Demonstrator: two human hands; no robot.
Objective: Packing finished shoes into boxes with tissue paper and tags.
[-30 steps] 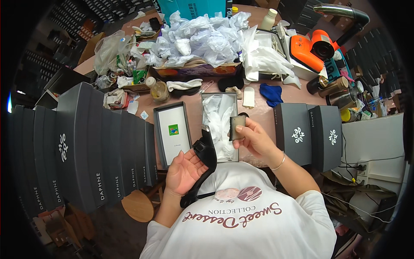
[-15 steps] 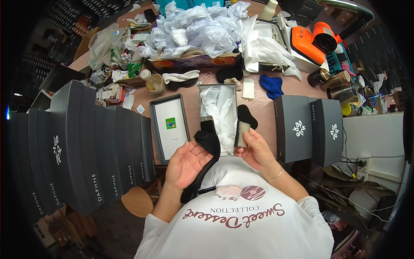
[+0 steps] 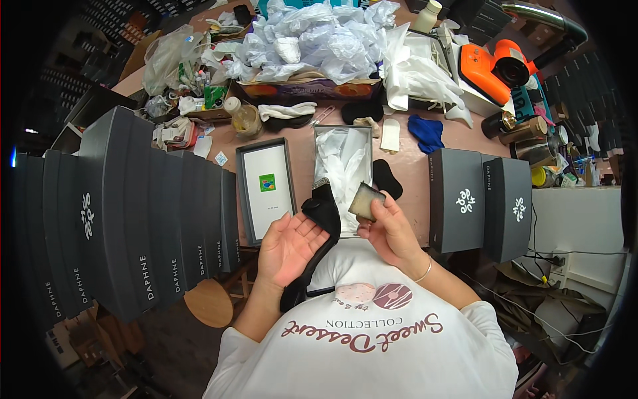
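A long black boot (image 3: 323, 216) with a glittering band at its far end stretches from the open shoebox (image 3: 316, 149) down toward my lap. My left hand (image 3: 290, 247) is palm up beneath it, supporting it, with the fingertips hidden behind the black material. In my right hand (image 3: 393, 229), a small pale sponge (image 3: 365, 200) with a dark edge is pinched between thumb and fingers. The sponge is raised over the box's near right side, apart from the boot. White tissue paper (image 3: 345, 156) fills the box.
A box lid (image 3: 269, 219) lies left of the shoebox. Dark shoeboxes stand in a row (image 3: 149, 213) at left and as a pair (image 3: 458, 199) at right. Behind are a bottle (image 3: 244, 120), a blue cloth (image 3: 426, 133), heaped white paper (image 3: 312, 46) and an orange device (image 3: 488, 70).
My right hand has turned the sponge so its broad face shows, lifting it slightly away from me. My left hand and the boot keep nearly the same pose. The whole view has shifted a little.
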